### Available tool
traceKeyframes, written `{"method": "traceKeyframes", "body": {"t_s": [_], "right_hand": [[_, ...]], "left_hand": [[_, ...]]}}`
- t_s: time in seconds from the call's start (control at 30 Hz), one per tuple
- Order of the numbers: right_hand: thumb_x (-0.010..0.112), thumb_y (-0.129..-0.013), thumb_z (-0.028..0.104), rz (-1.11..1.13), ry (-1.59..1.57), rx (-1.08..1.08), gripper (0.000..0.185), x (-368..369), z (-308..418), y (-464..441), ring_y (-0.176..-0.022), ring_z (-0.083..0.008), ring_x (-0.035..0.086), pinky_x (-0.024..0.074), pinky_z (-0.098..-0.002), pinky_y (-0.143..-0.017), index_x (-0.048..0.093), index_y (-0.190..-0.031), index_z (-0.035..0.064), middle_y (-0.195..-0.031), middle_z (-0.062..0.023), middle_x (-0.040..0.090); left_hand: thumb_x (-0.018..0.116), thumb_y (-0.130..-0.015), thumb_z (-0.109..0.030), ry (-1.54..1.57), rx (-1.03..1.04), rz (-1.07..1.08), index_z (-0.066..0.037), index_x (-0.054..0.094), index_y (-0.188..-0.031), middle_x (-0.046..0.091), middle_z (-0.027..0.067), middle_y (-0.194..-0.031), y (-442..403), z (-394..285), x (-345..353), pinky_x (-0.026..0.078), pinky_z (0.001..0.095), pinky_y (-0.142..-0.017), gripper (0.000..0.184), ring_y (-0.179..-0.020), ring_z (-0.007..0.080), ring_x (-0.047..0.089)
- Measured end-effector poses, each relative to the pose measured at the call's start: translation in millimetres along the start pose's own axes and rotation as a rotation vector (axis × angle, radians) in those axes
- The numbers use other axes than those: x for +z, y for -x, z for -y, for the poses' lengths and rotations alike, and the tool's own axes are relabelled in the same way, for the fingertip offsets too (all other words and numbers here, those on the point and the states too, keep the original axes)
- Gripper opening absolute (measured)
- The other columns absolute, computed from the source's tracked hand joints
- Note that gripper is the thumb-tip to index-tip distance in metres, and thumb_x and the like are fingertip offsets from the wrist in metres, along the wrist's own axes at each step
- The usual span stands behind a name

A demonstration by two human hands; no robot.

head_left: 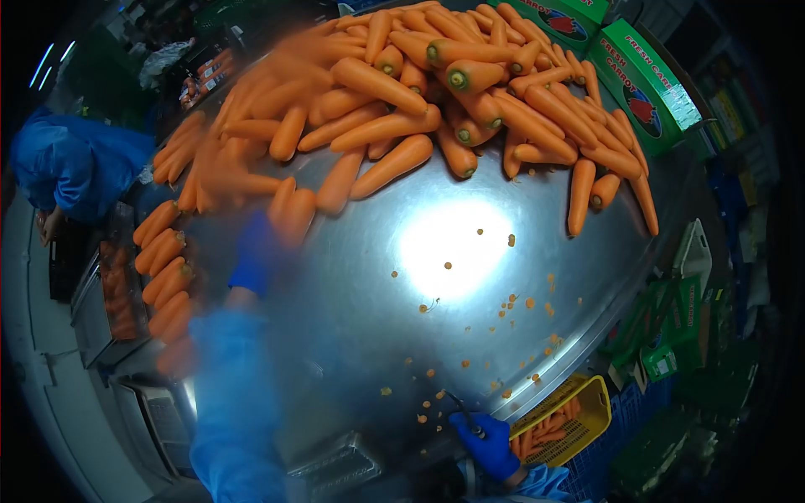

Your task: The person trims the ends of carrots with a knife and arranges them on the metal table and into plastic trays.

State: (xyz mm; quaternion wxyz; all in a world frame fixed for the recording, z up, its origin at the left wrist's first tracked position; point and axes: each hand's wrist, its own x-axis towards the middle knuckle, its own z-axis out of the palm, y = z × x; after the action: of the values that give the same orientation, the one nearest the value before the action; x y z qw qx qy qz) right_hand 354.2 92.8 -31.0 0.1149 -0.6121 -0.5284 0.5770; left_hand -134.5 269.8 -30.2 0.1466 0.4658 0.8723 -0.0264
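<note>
My left hand point(257, 251), in a blue glove, is smeared by motion at the near left edge of a big heap of carrots point(381, 126). Right beside its fingers lies a blurred carrot point(295, 218); whether the hand grips it I cannot tell. My right hand point(488, 446), also gloved in blue, is closed around a small knife point(466, 416) at the table's near edge. The thin dark blade points up and left over the metal table point(352, 277). Cut carrot tops and scraps point(511, 308) are scattered between the hand and the heap.
A row of carrots point(168, 281) runs down the table's left side. Green carrot boxes point(641, 84) stand behind the heap. A yellow crate point(597, 415) with carrots sits below the right edge. A clear tray point(335, 463) lies near me. Another person point(80, 163) in blue works at the left.
</note>
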Motion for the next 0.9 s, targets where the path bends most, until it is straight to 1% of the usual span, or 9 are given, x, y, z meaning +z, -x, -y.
{"method": "traceKeyframes", "body": {"t_s": [0.03, 0.1, 0.17, 0.37, 0.57, 0.63, 0.73, 0.83, 0.9], "right_hand": [[0.075, -0.088, 0.018, -0.005, -0.017, -0.023, 0.021, 1, 0, -1, -0.072, -0.0099, 0.063, 0.0501, -0.0273, -0.065, 0.073, -0.104, 0.0042, -0.084, -0.0062, 0.070], [0.075, -0.088, 0.020, -0.021, -0.026, -0.078, 0.022, 3, 0, -2, -0.068, -0.0102, 0.061, 0.0492, -0.0278, -0.062, 0.072, -0.103, 0.0042, -0.080, -0.0070, 0.068], [0.075, -0.088, 0.020, -0.050, -0.008, -0.142, 0.021, 4, 1, -2, -0.067, -0.0100, 0.060, 0.0490, -0.0278, -0.061, 0.073, -0.102, 0.0041, -0.078, -0.0065, 0.067], [0.074, -0.089, 0.020, -0.085, 0.023, -0.095, 0.022, 4, 10, 1, -0.065, -0.0071, 0.059, 0.0485, -0.0276, -0.059, 0.074, -0.103, 0.0045, -0.075, -0.0064, 0.068], [0.072, -0.091, 0.017, -0.065, -0.157, -0.207, 0.023, 7, -10, -7, -0.070, -0.0066, 0.061, 0.0497, -0.0266, -0.062, 0.073, -0.109, 0.0040, -0.086, -0.0090, 0.072], [0.071, -0.091, 0.016, 0.000, -0.447, -0.047, 0.025, 3, 2, -5, -0.073, -0.0083, 0.064, 0.0509, -0.0274, -0.064, 0.071, -0.113, 0.0046, -0.090, -0.0098, 0.073], [0.073, -0.088, 0.015, -0.165, -0.236, -0.544, 0.022, -1, 25, -2, -0.073, -0.0139, 0.068, 0.0517, -0.0285, -0.062, 0.072, -0.110, 0.0088, -0.086, -0.0083, 0.071], [0.074, -0.084, 0.016, -0.210, 0.093, -0.775, 0.024, -28, 83, 34, -0.073, -0.0196, 0.069, 0.0529, -0.0301, -0.062, 0.071, -0.108, 0.0122, -0.085, -0.0066, 0.068], [0.075, -0.081, 0.017, -0.225, 0.271, -0.877, 0.027, -31, 93, 48, -0.073, -0.0227, 0.069, 0.0534, -0.0311, -0.061, 0.070, -0.108, 0.0141, -0.086, -0.0056, 0.067]], "left_hand": [[0.089, -0.056, -0.033, -0.030, -0.065, 0.054, -0.001, 0.044, -0.130, 0.059, 0.0213, -0.117, 2, -2, -3, 0.049, 0.0475, -0.095, 0.092, -0.111, 0.0398, 0.059], [0.089, -0.057, -0.032, -0.120, 0.217, -0.326, -0.001, 0.043, -0.132, 0.057, 0.0212, -0.123, 5, -4, 11, 0.047, 0.0466, -0.098, 0.093, -0.116, 0.0397, 0.057], [0.089, -0.057, -0.031, -0.105, 0.244, -0.439, -0.002, 0.041, -0.136, 0.054, 0.0215, -0.130, -2, -10, 28, 0.045, 0.0458, -0.102, 0.097, -0.121, 0.0399, 0.054], [0.087, -0.055, -0.020, 0.337, 0.028, -0.293, -0.004, 0.031, -0.148, 0.046, 0.0226, -0.143, 1, -21, 29, 0.040, 0.0446, -0.110, 0.110, -0.134, 0.0386, 0.044], [0.075, -0.054, -0.007, 1.033, 0.342, 0.058, -0.003, 0.030, -0.152, 0.047, 0.0086, -0.142, 161, -27, -3, 0.039, 0.0353, -0.108, 0.108, -0.130, 0.0219, 0.046], [0.074, -0.055, -0.006, 1.026, 0.408, 0.136, -0.004, 0.031, -0.152, 0.047, 0.0078, -0.142, 226, -42, -19, 0.039, 0.0339, -0.106, 0.105, -0.128, 0.0205, 0.047], [0.072, -0.057, -0.004, 1.101, 0.441, 0.279, -0.004, 0.033, -0.152, 0.047, 0.0074, -0.141, 293, -52, -16, 0.040, 0.0330, -0.105, 0.103, -0.126, 0.0200, 0.048], [0.067, -0.090, -0.014, 1.010, 0.614, 0.052, -0.003, 0.065, -0.114, 0.060, 0.0047, -0.086, 325, -81, -14, 0.048, 0.0341, -0.065, 0.026, -0.073, 0.0170, 0.058], [0.073, -0.082, -0.011, 1.030, 0.607, 0.203, -0.002, 0.053, -0.130, 0.060, 0.0101, -0.109, 346, -73, -6, 0.049, 0.0358, -0.083, 0.052, -0.098, 0.0213, 0.060]]}}
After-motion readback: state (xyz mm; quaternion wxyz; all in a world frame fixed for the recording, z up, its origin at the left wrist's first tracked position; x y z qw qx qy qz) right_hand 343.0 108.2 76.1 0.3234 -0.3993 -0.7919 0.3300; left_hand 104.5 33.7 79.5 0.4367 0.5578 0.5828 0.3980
